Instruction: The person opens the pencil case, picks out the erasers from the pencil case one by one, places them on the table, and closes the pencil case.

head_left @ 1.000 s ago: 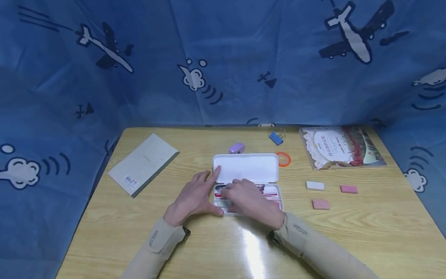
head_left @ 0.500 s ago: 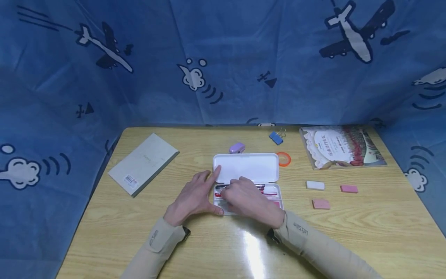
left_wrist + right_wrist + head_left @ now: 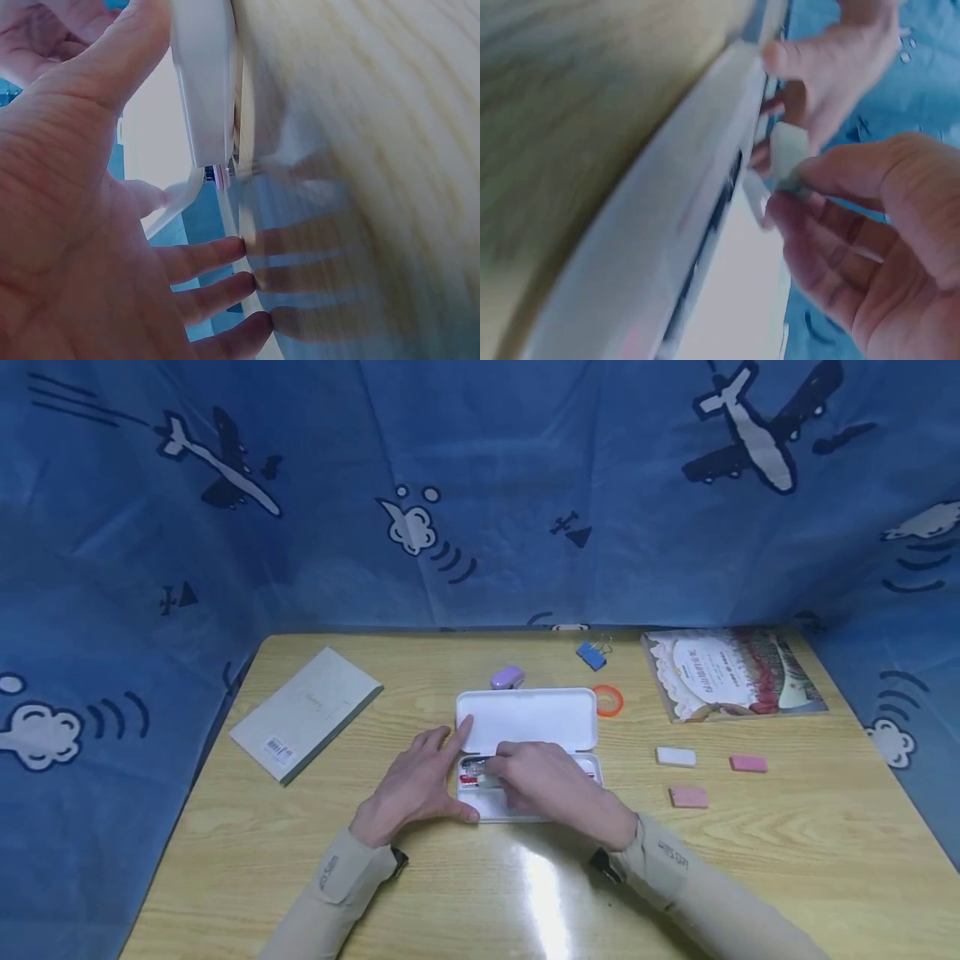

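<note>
A white pencil case (image 3: 528, 720) lies with its lid folded back, pens (image 3: 471, 779) in its rear compartment. My left hand (image 3: 416, 785) rests at its left end with fingers spread, the thumb at the front corner and the index finger against the lid. In the left wrist view, the other fingers of the left hand (image 3: 112, 225) extend beside the case's outer wall. Over the case, my right hand (image 3: 551, 781) pinches a pale greenish-white eraser (image 3: 787, 154) between thumb and fingertips. The right hand hides much of the case's inside in the head view.
Right of the case lie a white eraser (image 3: 676, 757) and two pink erasers, one nearer (image 3: 688, 797). Behind are a purple stapler-like item (image 3: 507, 677), an orange ring (image 3: 608, 701) and a blue binder clip (image 3: 592, 655). A notebook (image 3: 307, 714) lies left, a picture booklet (image 3: 735, 675) back right.
My right hand has risen a little and shifted right, lifting the pale eraser from the case's front compartment. The left hand stays in place on the case.
</note>
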